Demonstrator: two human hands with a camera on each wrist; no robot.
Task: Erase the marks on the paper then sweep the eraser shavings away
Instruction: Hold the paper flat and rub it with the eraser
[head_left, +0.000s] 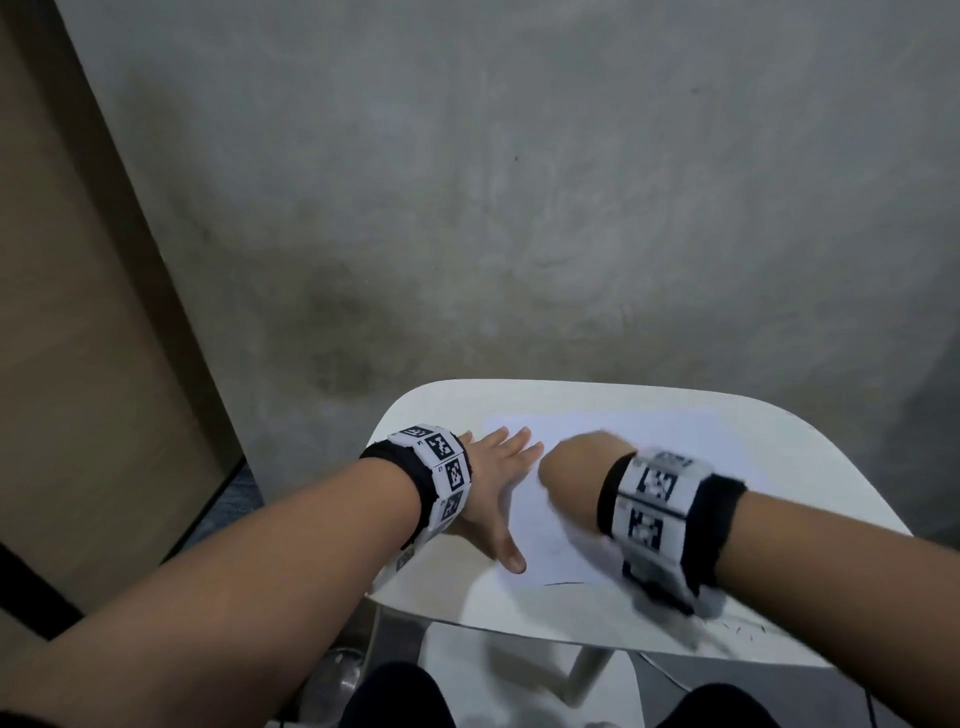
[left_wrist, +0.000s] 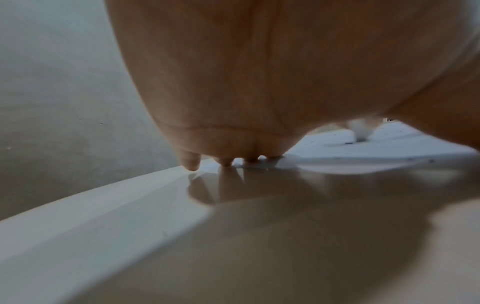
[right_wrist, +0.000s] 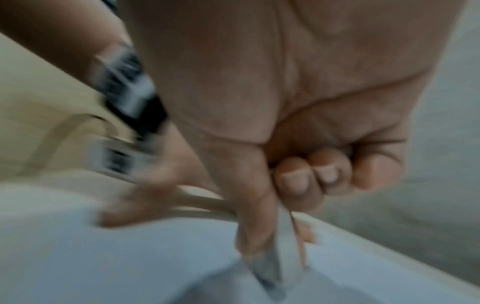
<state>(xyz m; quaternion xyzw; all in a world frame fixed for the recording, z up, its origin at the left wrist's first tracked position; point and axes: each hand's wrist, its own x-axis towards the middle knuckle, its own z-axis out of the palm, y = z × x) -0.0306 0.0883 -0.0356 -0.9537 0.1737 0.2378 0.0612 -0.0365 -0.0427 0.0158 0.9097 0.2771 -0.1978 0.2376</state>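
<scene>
1. A brown panel is seen leaning at the far left, against a grey concrete wall
2. The left hand is laid flat, palm down, with fingers straight and spread; its fingertips are pressed on the left edge of the paper, and the thumb is extended toward the near edge
3. The white sheet of paper is placed on a white table, near its far side; a dark pencil line is noted at the sheet's near edge
4. The right hand, blurred, is positioned over the middle of the paper; a grey-white eraser is pinched between thumb and forefinger, its lower end on the sheet, with the remaining fingers curled into the palm
5. Small dark eraser shavings are scattered on the table near its front right edge
</scene>
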